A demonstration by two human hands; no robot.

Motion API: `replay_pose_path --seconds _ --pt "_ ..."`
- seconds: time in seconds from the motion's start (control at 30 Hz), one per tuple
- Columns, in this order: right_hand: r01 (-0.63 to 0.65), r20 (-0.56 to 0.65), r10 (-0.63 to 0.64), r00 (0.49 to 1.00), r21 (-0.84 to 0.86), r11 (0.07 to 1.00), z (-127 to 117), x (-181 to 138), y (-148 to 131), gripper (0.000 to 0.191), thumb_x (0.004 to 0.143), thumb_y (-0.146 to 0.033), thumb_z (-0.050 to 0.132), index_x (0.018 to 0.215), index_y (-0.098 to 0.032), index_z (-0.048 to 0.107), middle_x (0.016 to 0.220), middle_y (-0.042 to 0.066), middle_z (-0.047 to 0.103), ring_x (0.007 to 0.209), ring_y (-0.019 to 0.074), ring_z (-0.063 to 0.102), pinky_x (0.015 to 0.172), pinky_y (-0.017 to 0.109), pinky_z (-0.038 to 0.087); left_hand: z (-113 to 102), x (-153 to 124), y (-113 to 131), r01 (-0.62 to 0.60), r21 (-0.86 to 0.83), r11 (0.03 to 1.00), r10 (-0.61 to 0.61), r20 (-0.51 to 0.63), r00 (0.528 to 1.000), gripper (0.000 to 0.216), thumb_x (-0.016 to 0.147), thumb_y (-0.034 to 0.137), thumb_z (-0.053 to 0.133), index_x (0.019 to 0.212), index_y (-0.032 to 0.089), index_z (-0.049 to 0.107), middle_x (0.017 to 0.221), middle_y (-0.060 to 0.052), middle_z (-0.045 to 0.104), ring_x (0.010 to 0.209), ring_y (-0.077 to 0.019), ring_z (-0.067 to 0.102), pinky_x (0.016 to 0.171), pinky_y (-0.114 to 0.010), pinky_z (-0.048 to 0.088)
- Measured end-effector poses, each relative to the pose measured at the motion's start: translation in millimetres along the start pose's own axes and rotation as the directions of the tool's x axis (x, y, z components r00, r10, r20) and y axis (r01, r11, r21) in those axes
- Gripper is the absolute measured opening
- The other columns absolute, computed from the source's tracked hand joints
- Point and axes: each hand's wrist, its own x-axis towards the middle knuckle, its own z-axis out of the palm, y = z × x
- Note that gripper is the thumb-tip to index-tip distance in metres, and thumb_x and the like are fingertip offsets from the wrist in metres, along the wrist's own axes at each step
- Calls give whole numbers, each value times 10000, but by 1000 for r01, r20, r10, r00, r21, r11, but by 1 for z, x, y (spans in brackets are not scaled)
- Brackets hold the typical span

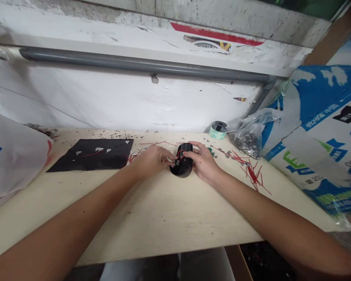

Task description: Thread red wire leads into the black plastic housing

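From head height, a person's left hand (152, 162) and right hand (203, 164) grip a black cylinder (183, 167) tangled with red wire, fingers tight on either side, mid-way along a wooden workbench (163, 218). A black mat (87, 156) lies left; cut red wires (253, 173), a plastic bag of metal parts (247, 142) and a taped spool (218, 130) sit far right.

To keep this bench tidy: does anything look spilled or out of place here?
Yes. Short red wires lie in a loose heap on the pale workbench, right of the right hand, and small metal bits are strewn along the back edge, away from the plastic bag. They look spilled.
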Motion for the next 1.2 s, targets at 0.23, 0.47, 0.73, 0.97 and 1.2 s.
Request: replay_pose_path --seconds 0.23,0.47,0.73,0.97,1.2 --pt "4 -3 -4 1000 -5 1000 1 0 1 563 580 -201 782 1111 -261 604 865 -5 655 690 170 644 563 284 517 2 1 6 -26 76 997 36 -135 990 167 791 201 695 914 205 808 855 -45 783 729 -172 702 640 -256 525" --pt "12 3 -12 1000 -23 1000 0 1 1 530 592 -200 774 1091 -261 606 853 0 663 699 180 650 571 288 520 5 2 8 -175 102 979 184 -93 978 187 860 153 609 824 210 783 951 -30 787 875 -181 711 780 -289 533" --pt "8 -5 -8 1000 -7 1000 1 0 1 540 583 -196 779 1093 -250 610 835 -5 660 677 166 637 571 285 516 5 1 4 -202 161 966 220 -105 970 173 871 160 627 933 205 782 916 -34 785 805 -175 709 735 -282 525" --pt "-7 2 7 1000 10 1000 1 -1 -1 528 576 -189 779 1071 -254 609 858 -2 664 693 170 638 575 285 511 5 2 0 -344 240 908 362 -33 932 206 935 218 580 895 198 781 1002 -72 775 907 -196 714 829 -317 538" --pt "7 6 -7 1000 -4 1000 0 1 0 517 582 -192 774 1072 -256 619 836 0 659 702 174 637 579 288 517 10 2 4 -226 130 966 240 -111 964 168 879 154 618 861 204 777 929 -40 773 856 -171 700 802 -295 532"
